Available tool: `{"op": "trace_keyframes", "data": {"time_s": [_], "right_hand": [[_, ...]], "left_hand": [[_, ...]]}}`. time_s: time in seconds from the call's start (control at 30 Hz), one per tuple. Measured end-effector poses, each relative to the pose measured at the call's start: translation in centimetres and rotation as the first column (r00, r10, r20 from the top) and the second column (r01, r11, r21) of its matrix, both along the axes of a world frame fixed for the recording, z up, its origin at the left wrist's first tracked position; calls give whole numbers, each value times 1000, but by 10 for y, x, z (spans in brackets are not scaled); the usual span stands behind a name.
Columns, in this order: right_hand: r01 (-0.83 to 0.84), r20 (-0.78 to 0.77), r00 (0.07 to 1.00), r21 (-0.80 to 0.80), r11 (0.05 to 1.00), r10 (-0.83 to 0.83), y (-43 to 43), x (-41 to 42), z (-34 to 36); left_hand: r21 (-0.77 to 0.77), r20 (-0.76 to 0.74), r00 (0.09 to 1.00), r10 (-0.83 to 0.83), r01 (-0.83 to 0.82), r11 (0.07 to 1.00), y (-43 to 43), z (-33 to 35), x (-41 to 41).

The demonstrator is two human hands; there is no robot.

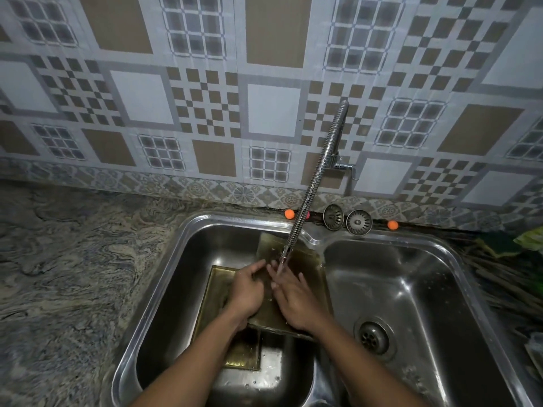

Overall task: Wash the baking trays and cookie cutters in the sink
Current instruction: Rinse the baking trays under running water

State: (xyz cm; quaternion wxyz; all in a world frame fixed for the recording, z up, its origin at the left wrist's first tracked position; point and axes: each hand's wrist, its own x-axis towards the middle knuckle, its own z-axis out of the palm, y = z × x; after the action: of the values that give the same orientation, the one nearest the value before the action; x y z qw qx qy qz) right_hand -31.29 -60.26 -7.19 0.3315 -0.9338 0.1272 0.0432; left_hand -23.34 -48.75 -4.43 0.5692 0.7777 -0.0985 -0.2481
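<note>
Upper baking tray tilted under faucet in left basin; left hand grips its left edge, right hand lies flat on it, fingers straight. Lower tray beneath.

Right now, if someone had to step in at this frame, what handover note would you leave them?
Hands: the left hand lies over the left edge of the upper tray; whether it grips is unclear. The right hand is open, fingers flat on that tray under water running from the faucet.
Things: the upper tray sits tilted in the left basin, partly over the lower tray, which lies on the basin floor. No cookie cutters in view.
Done: nothing visibly finished; the upper tray is under the stream.
Left: both trays, then the cutters.
</note>
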Motion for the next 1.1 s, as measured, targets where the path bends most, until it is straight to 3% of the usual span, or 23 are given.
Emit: {"op": "trace_keyframes", "data": {"time_s": [0.1, 0.2, 0.27, 0.33, 0.4, 0.47, 0.5, 0.6, 0.63, 0.7, 0.77, 0.83, 0.9, 0.97, 1.1], "right_hand": [[218, -55, 974, -47, 975, -220, -14, -3, -14], [503, -12, 861, -120, 856, -508, -23, 16, -14], [592, -8, 801, -142, 793, -599, -24, 30, -10], [469, 44, 882, -160, 869, -468, -19, 32, -10], [134, 170, 980, -150, 980, -108, -11, 20, -10], [-42, 199, 977, -162, 986, 75, -11, 6, -14], [26, 196, 981, -181, 983, 10, -15, 6, -17], [411, 76, 911, -219, 885, -404, -21, 16, -8], [406, 44, 913, -193, 893, -405, -16, 20, -2], [191, 63, 981, -160, 968, -183, 1, 24, 5], [-22, 83, 996, -109, 994, 31, 15, 17, 12], [-135, 132, 982, 10, 991, 132, 11, 4, 17], [-211, 174, 964, 52, 976, 199, 2, -14, 16], [-147, 142, 979, 15, 989, 143, -3, -38, 16], [163, -17, 986, -97, 982, -166, -25, -68, 11]], "left_hand": [[-9, 35, 999, 10, -10, 1000, 8, -7, 4], [-43, 47, 993, -109, 111, 993, 5, -8, -10], [-71, 78, 987, -142, 147, 987, 6, -12, -15], [-77, 76, 989, -125, 130, 988, 11, -16, -9], [-61, 80, 993, -88, 93, 994, 18, -18, -2], [-74, 90, 994, -53, 60, 995, 25, -21, 0], [-80, 74, 996, -48, 54, 995, 26, -20, -2], [-116, 56, 994, -95, 101, 988, 11, -18, -14], [-125, 76, 993, -91, 100, 987, 4, -15, -17], [-200, 71, 997, -33, 47, 979, -11, -8, -19], [-257, -63, 994, 85, -98, 961, -19, -9, -15], [-215, -134, 977, 166, -193, 958, -19, -12, -13], [-152, -114, 970, 213, -229, 961, -16, -15, -12], [-96, -57, 967, 248, -253, 963, -14, -19, -9], [7, 8, 972, 235, -235, 972, -6, -16, -5]]}}
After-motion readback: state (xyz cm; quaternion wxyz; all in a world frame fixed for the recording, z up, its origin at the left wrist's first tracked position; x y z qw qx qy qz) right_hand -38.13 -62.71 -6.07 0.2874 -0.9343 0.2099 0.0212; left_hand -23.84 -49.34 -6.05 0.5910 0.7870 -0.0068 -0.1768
